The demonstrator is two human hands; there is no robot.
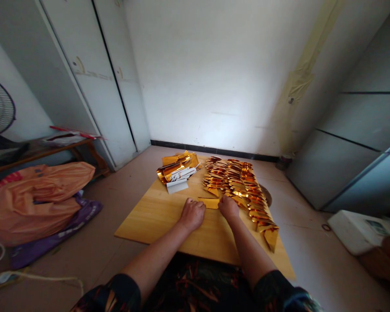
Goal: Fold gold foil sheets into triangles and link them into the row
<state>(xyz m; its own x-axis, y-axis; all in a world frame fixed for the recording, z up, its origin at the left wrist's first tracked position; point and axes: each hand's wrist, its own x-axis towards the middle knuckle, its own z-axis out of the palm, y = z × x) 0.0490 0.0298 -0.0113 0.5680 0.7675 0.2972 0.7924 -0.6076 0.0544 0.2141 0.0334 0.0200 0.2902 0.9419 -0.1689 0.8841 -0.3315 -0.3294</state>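
Note:
Between my two hands a folded strip of gold foil paper (pixel 209 203) lies just over the board. My left hand (pixel 193 214) is closed at its left end, fingers curled. The right end is pinched in my right hand (pixel 229 207), which is also closed; its fingertips are partly hidden. Folded gold foil pieces (pixel 235 177) stand in dense overlapping rows behind and to the right of my right hand. Farther back on the left is a loose pile of gold foil sheets (pixel 178 164), with white-backed papers (pixel 178 185) at its near side.
Everything rests on a low wooden board (pixel 143 216). Orange (pixel 42 190) and purple bags (pixel 58 234) lie on the floor to the left, near a white cable (pixel 48 277). A grey cabinet (pixel 84 65), a refrigerator (pixel 344 151) and a white box (pixel 360 229) stand around.

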